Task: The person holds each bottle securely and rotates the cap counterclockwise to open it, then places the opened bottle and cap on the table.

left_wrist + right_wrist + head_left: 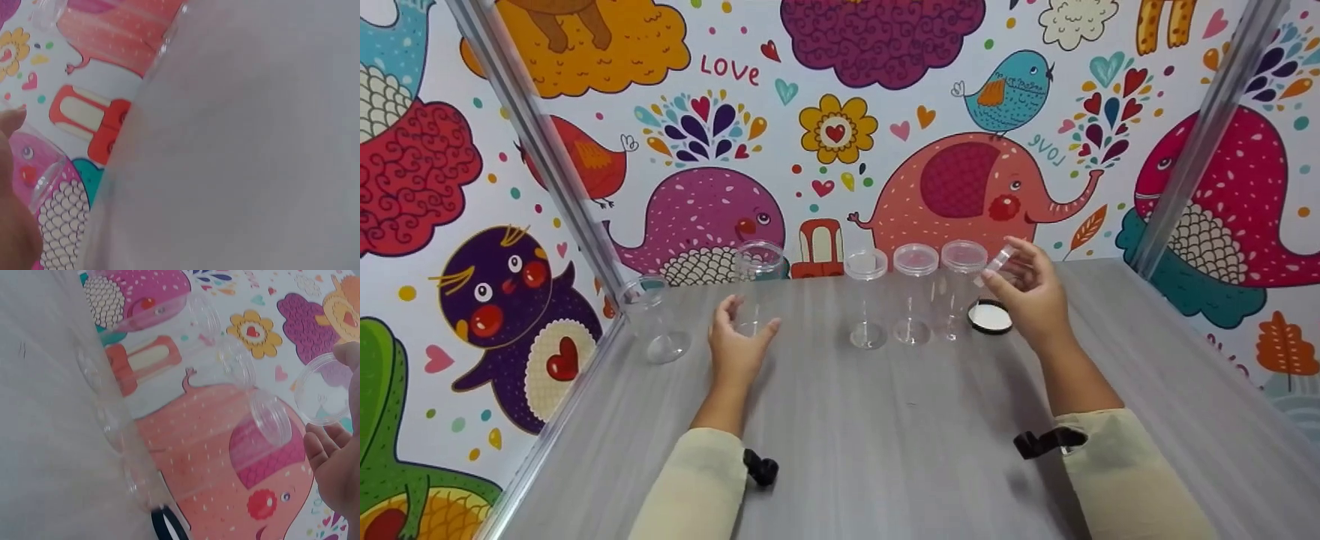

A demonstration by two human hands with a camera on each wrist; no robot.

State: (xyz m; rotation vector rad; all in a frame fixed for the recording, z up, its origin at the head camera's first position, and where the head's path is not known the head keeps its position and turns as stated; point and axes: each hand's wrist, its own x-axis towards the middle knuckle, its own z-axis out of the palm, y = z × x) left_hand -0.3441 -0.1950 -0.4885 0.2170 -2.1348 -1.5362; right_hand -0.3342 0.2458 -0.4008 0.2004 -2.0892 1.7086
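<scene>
Three jars (913, 300) look capped; right hand (1031, 300) pinches a clear lid (997, 262), left hand (737, 349) relaxed, two jars (757, 289) uncapped.

Both forearms are extending toward 12 o'clock in pale sleeves. The left hand (737, 346) is lying relaxed, fingers loosely spread, thumb toward 2 o'clock. The right hand (1030, 295) is lifted, fingertips (323, 444) pinching.
</scene>
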